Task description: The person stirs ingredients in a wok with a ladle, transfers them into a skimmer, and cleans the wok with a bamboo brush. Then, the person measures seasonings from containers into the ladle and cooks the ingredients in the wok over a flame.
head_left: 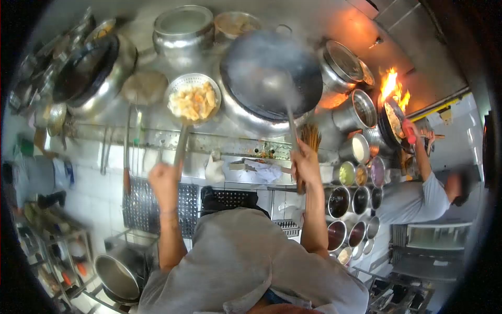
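My left hand (163, 179) is closed at the end of the handle of a perforated strainer (214, 88). Pale and golden fried pieces (192, 102) fill the strainer, which sits level to the left of a large dark wok (240, 65). Fingers wrapped round its long handle, my right hand (306, 163) holds a ladle (277, 82), blurred by motion. The ladle's bowl is over the wok, partly veiled by steam. A bamboo wok brush (310, 135) stands just behind my right hand.
On the right, a co-worker (418, 201) holds a flaming wok (388, 125). Several seasoning containers (340, 201) stand between us. A lidded pot (183, 34) is at the back, another wok (86, 68) at left. A white cloth (214, 168) lies by the counter's front edge.
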Demonstrator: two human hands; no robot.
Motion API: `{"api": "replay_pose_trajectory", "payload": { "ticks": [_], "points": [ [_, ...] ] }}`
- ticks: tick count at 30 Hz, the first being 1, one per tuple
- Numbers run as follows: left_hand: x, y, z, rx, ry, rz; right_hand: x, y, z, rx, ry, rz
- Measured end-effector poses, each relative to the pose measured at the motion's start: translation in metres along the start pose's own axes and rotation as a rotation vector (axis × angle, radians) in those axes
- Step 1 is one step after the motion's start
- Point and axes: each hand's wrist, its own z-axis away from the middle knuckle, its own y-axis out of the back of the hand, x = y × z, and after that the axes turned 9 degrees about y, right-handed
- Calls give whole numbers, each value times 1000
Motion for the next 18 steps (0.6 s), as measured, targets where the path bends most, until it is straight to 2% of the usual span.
{"api": "replay_pose_trajectory", "payload": {
  "ticks": [1, 2, 3, 4, 5, 6, 7, 8, 9, 11, 12, 14, 15, 17, 18],
  "points": [
    [-8, -19, -2, -151, -25, 24, -1, 8, -10, 16, -6, 0],
    [1, -47, 6, -261, 5, 19, -2, 15, -34, -28, -27, -133],
    [-9, -78, 8, -460, -99, 39, 0, 18, -54, -79, -40, -265],
    [7, -107, 15, -582, -280, -45, 8, 16, -65, -74, -32, -267],
    [18, -140, 19, -660, -351, -110, 18, 9, -76, 29, 92, -58],
    [31, -164, 22, -707, -459, -141, 25, 5, -82, 130, 218, 152],
    [36, -187, 21, -555, -718, -184, 29, 5, -79, 127, 232, 154],
    [35, -209, 16, -388, -970, -227, 36, 6, -67, 197, 335, 279],
    [32, -226, 10, -368, -976, -222, 41, 7, -56, 267, 440, 403],
    [26, -252, -4, -265, -983, -377, 32, 8, -43, 282, 411, 342],
    [30, -259, -12, -264, -992, -375, 8, 13, -33, 167, 253, 156],
    [35, -272, -21, -518, -800, -676, -14, 33, -32, -26, 6, -249],
    [34, -279, -23, -513, -806, -674, -8, 31, -35, -25, 14, -249],
    [22, -291, -29, -566, -709, -643, 10, 22, -45, 94, 222, -31],
    [19, -286, -28, -507, -786, -505, 5, 24, -38, 94, 295, -22]
  ]
}}
